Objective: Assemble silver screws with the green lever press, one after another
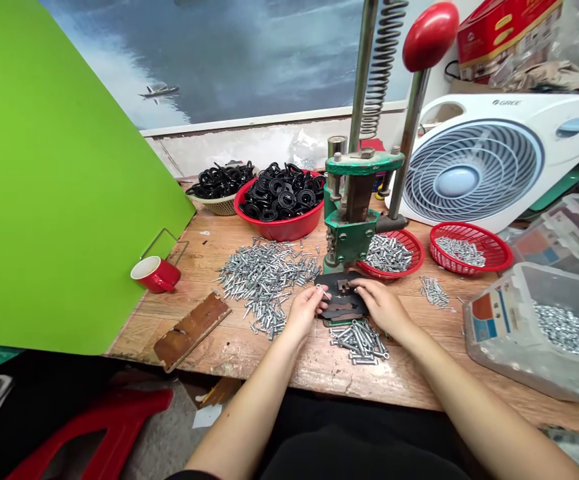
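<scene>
My left hand (307, 308) pinches a small silver eye bolt (323, 292) at the left side of the press's black base plate (342, 308). My right hand (380, 305) is on the plate's right side, its fingertips drawn together beside the small metal die (343, 286). What those fingertips hold, if anything, is too small to make out. Above both hands stands the green hand press (352, 240), its red-knobbed lever (429, 37) raised. A small pile of eye bolts (359, 341) lies just in front of the plate. Left of my left hand spreads a larger heap of silver bolts (264, 277).
Red baskets (471, 248) of metal parts sit right of the press, before a white fan (489, 160). A clear bin (504, 347) of small parts stands far right. Behind the heap is a red bowl (279, 230) of black rings. A red mug (157, 275) and wooden board (192, 331) lie left.
</scene>
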`<control>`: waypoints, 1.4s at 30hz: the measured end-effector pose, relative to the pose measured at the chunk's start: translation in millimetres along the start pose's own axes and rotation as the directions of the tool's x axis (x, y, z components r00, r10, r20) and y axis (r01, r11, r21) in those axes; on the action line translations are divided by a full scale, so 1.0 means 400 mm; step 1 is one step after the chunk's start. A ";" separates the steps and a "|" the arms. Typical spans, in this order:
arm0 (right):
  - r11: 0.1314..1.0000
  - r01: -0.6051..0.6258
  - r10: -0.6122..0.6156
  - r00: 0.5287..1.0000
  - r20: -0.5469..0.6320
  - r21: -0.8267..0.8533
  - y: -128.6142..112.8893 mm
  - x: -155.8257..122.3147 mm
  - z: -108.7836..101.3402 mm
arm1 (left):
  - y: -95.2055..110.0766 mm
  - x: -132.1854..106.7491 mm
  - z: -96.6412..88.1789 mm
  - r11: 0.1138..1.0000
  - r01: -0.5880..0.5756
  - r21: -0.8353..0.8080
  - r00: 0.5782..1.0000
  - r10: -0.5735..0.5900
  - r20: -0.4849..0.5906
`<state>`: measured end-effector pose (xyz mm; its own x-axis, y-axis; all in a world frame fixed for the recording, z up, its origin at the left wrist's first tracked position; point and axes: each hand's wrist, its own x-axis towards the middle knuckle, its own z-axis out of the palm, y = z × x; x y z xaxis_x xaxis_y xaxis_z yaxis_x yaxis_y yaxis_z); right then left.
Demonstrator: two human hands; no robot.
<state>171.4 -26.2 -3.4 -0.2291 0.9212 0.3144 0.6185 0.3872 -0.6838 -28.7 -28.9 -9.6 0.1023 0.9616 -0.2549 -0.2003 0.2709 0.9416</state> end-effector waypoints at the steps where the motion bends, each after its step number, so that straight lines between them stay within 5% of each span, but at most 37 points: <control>1: 0.999 0.041 -0.041 0.999 0.012 0.001 0.000 0.000 0.008 | 0.001 -0.001 0.002 1.000 -0.003 0.006 1.000 0.003 0.001; 10: 0.942 0.296 -0.287 0.955 0.078 -0.160 0.007 0.033 0.033 | 0.010 -0.004 0.006 0.998 -0.012 0.058 1.000 0.011 0.012; 18: 0.895 0.362 -0.315 0.927 0.204 -0.261 0.012 0.048 0.023 | 0.017 -0.002 0.009 0.998 -0.014 0.067 1.000 0.013 0.015; 26: 0.977 0.127 -0.104 0.985 0.135 -0.173 0.001 0.050 0.039 | 0.027 0.018 0.017 0.994 -0.055 0.093 0.998 0.052 0.036; 32: 0.985 -0.099 0.112 0.990 0.085 -0.144 -0.023 0.054 0.059 | 0.058 0.061 0.065 0.955 -0.223 0.198 0.972 0.202 0.121; 42: 0.984 -0.081 0.090 0.995 0.046 -0.161 -0.015 0.045 0.068 | 0.044 0.080 0.083 0.796 -0.430 0.426 0.903 0.371 0.218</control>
<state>143.0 -10.8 -11.6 -0.2071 0.9530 0.2213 0.7481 0.3000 -0.5918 3.4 5.2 6.1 0.2306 0.9586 0.1669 0.2114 -0.2167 0.9531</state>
